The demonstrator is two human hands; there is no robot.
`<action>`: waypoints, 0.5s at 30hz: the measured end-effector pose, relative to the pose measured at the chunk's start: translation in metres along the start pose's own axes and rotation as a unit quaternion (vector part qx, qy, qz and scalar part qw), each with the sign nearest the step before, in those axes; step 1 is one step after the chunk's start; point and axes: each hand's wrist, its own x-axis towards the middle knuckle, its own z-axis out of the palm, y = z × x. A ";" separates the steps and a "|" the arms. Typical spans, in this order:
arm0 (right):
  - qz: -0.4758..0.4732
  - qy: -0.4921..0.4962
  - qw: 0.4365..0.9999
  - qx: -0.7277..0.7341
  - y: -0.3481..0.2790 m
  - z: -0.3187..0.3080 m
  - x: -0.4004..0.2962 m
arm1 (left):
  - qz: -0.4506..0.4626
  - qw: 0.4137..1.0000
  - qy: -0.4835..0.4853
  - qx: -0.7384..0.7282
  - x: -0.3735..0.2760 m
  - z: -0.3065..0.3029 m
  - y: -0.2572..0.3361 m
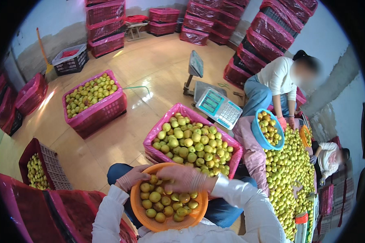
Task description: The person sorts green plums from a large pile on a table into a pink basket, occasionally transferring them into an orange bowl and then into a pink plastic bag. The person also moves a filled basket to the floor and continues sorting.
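Note:
An orange plastic basket (pixel 169 225) rests on my lap and holds many green-brown jujube fruits (pixel 155 196). Gripping the basket's upper left rim is my left hand (pixel 133 177), in a pale glove. My right hand (pixel 185 177), also gloved and blurred by motion, is over the fruit at the upper right of the basket; whether its fingers hold a fruit cannot be made out. Just beyond my hands stands a crate lined with pink plastic film (pixel 149 149), full of similar fruit (pixel 196 136).
A digital scale (pixel 219 107) stands behind the crate. Right of me, a large heap of fruit (pixel 289 173) bears a blue basin (pixel 255 133); a co-worker (pixel 276 76) reaches in, another (pixel 328 158) sits beyond. Another full crate (pixel 97 115), film-wrapped stacks (pixel 106 27) and a broom (pixel 42 45) stand about.

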 end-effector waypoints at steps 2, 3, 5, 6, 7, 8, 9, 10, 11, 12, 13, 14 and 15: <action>0.026 -0.040 0.998 -0.043 -0.012 0.026 -0.015 | -0.006 1.000 -0.001 -0.005 0.002 0.013 0.012; 0.049 -0.033 0.997 -0.041 -0.008 0.035 -0.021 | -0.007 1.000 -0.006 -0.008 0.004 0.018 0.015; 0.080 -0.027 0.996 -0.016 -0.003 0.044 -0.024 | -0.010 1.000 -0.008 -0.015 0.005 0.021 0.017; 0.089 -0.028 0.996 0.004 -0.002 0.046 -0.025 | -0.008 1.000 -0.008 -0.015 0.007 0.020 0.014; 0.098 -0.028 0.994 0.024 -0.001 0.048 -0.026 | -0.014 1.000 -0.006 -0.009 0.007 0.020 0.012; 0.097 -0.012 0.995 0.022 0.001 0.050 -0.028 | -0.020 1.000 -0.005 -0.002 0.007 0.020 0.011; 0.126 -0.030 0.990 0.064 0.002 0.051 -0.030 | -0.027 1.000 -0.002 0.004 0.007 0.022 0.012; 0.154 -0.048 0.981 0.105 0.003 0.051 -0.032 | -0.031 1.000 -0.003 0.002 0.007 0.025 0.014; 0.181 -0.066 0.970 0.147 0.003 0.050 -0.033 | -0.031 0.999 -0.010 -0.001 0.009 0.027 0.014; 0.189 -0.085 0.968 0.143 0.001 0.048 -0.033 | -0.032 0.999 -0.014 -0.004 0.010 0.027 0.013; 0.196 -0.104 0.965 0.140 -0.002 0.044 -0.032 | -0.032 0.999 -0.018 -0.008 0.010 0.028 0.012; 0.203 -0.123 0.962 0.137 -0.004 0.043 -0.031 | -0.034 0.999 -0.015 -0.013 0.010 0.029 0.012; 0.204 -0.127 0.961 0.138 -0.004 0.043 -0.031 | -0.036 0.999 -0.014 -0.019 0.010 0.030 0.011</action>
